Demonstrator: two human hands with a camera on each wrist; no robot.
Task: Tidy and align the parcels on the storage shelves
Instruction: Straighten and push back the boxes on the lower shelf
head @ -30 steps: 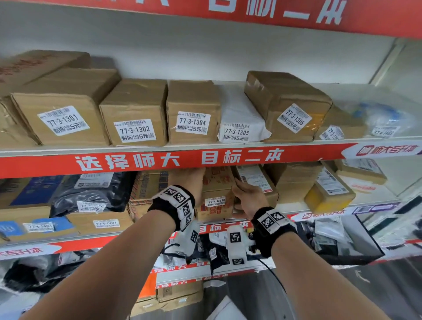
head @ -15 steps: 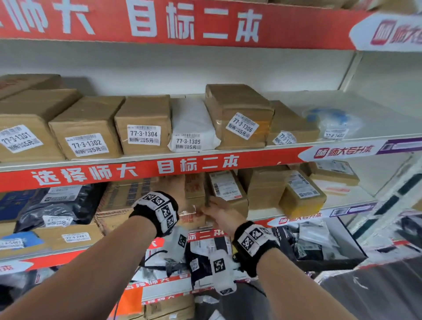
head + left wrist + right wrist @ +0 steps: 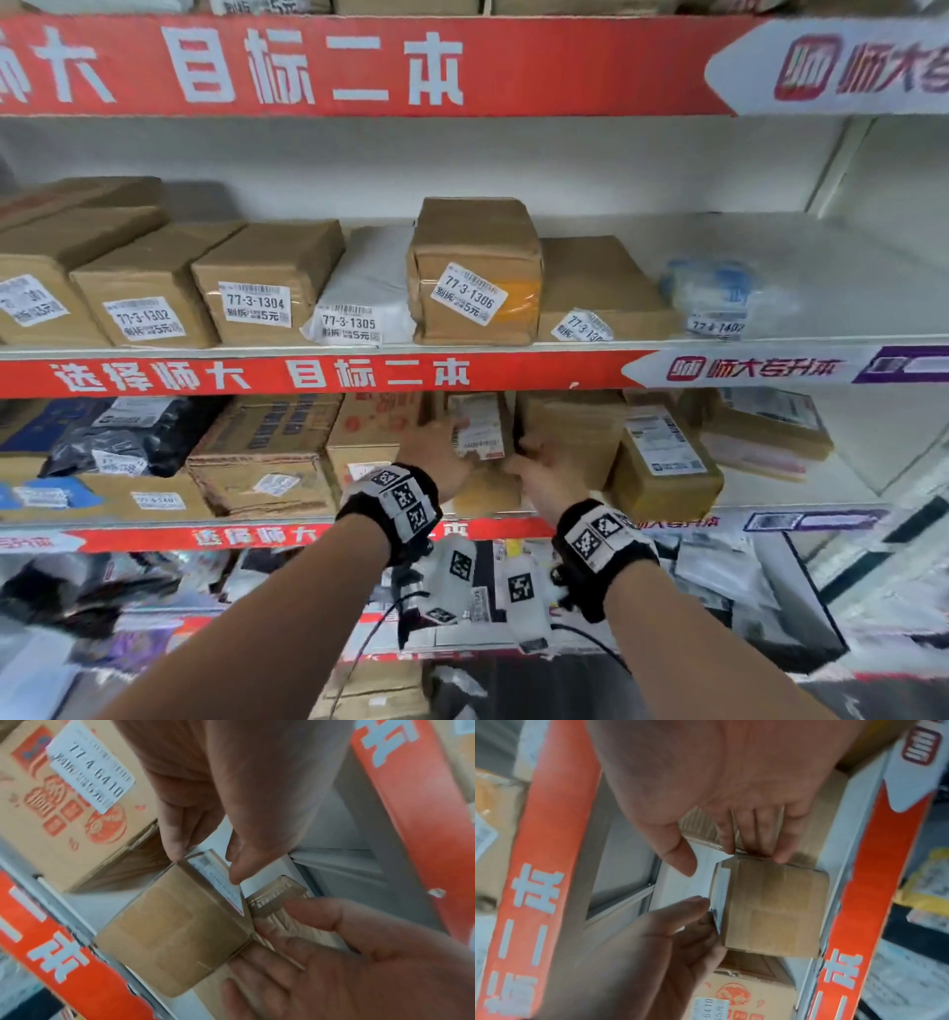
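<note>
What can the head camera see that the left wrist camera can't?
Only the head camera shows the upper shelf with its row of parcels, such as the white bag marked 77-3-1305, and the person's black wristbands.

Only the left wrist camera shows the small box's plain taped side close up, and a 77-4-6410 sticker on the red-printed box beside it.

Both show the left hand and right hand holding the small brown box on the lower shelf.

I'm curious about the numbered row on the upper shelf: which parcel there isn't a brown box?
The white soft bag labelled 77-3-1305, lying between box 77-3-1304 and box 77-3-1306. Its neighbours are brown cardboard; it is white plastic wrapping.
</note>
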